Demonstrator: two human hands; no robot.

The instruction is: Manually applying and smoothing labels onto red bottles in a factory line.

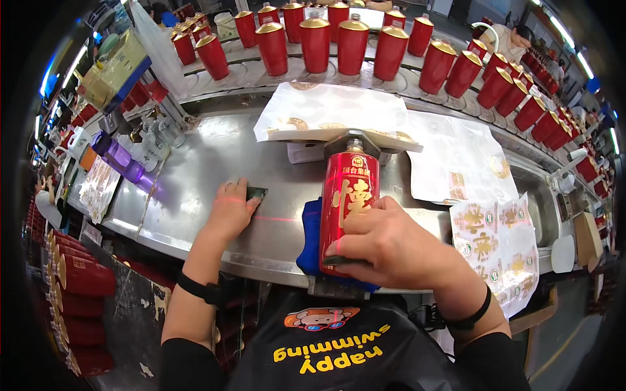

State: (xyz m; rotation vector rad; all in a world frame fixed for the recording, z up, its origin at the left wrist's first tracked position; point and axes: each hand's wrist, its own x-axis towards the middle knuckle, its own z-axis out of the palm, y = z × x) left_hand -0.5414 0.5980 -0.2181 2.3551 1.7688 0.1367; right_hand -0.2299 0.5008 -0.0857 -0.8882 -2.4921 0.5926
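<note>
A red bottle (351,189) with gold lettering lies in front of me on a blue cloth (310,238). Its neck rests in a notched metal bracket (373,138). My right hand (394,244) is closed over the lower half of the bottle, fingers curled, with a dark flat piece (343,260) gripped beneath them against the red surface. To the left, my left hand (229,214) rests on the steel worktop (189,166). A small dark flat piece (257,193) sits between its thumb and fingers. What exactly these two pieces are is too small to tell.
Sheets of gold-printed decals (499,244) hang at the right, beside white sheets (456,156). Another white sheet (332,107) lies behind the bracket. Red bottles with gold shoulders (315,42) line a curved conveyor at the back. A purple drink bottle (120,158) lies at the left.
</note>
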